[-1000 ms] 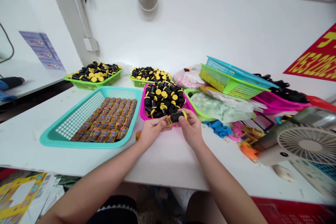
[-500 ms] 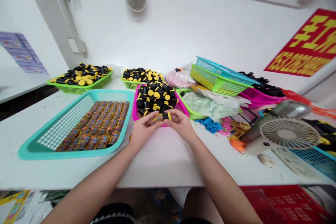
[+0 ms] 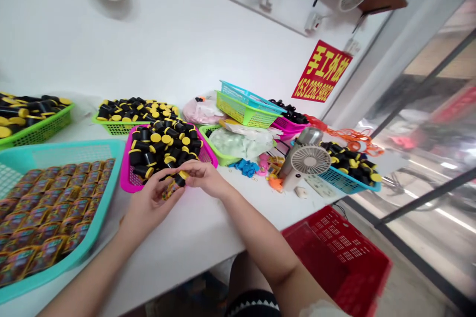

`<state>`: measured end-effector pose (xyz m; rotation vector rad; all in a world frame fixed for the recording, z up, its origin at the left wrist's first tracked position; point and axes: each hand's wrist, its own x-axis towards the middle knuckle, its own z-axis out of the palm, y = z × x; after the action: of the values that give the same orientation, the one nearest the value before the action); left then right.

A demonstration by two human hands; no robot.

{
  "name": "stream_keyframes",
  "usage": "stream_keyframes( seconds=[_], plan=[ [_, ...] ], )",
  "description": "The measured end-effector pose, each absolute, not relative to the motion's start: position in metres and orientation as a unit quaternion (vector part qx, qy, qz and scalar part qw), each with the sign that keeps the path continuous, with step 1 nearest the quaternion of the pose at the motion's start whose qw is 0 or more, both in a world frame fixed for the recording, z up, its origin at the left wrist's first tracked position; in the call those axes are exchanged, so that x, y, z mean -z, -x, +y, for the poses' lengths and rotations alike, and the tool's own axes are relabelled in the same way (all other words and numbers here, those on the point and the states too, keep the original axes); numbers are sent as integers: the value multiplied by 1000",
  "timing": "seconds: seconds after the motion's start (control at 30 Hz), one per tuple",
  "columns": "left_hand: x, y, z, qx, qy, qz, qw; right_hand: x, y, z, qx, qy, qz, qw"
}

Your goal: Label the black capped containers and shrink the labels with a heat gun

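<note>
At the far left, a green basket (image 3: 55, 125) of black-and-yellow canisters lies beyond and left of the fingers. Nearer, to the left of the left fingers, a turquoise basket (image 3: 87, 243) holds rows of canisters in printed wrappers.

The left forearm slants up and rightward from the lower left edge, and the left hand (image 3: 147, 204) is turned inward, its fingers curled narrowly around the printed part of a yellow-capped canister (image 3: 176, 184). The canister sits tilted between the two hands, its capped end up and to the right. Just beyond the fingertips, a magenta basket (image 3: 126, 174) holds a heap of black canisters with yellow caps.

The right hand (image 3: 204, 178) reaches in leftward, wrist nearly straight, thumb and forefinger close together at the capped end; its forearm runs down and right to a bent elbow.

Right of the right fingers and farther off are blue pieces (image 3: 245, 167), a small fan (image 3: 311, 160) and a blue basket (image 3: 344, 184) of canisters. A red crate (image 3: 372, 270) stands below, right of the right forearm.
</note>
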<state>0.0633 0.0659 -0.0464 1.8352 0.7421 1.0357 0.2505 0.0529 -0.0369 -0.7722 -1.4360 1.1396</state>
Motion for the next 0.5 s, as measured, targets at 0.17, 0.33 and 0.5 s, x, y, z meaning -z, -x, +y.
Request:
stream_keyframes(
  seconds=[0.17, 0.33, 0.5],
  plan=[
    [45, -68, 61, -427, -689, 245, 532, 40, -255, 53, -458, 317, -638, 532],
    [44, -71, 64, -485, -575, 226, 620, 34, -246, 43, -402, 325, -696, 499],
    [45, -69, 73, -526, -514, 229, 638, 32, -227, 32, -147, 363, -816, 425]
  ],
)
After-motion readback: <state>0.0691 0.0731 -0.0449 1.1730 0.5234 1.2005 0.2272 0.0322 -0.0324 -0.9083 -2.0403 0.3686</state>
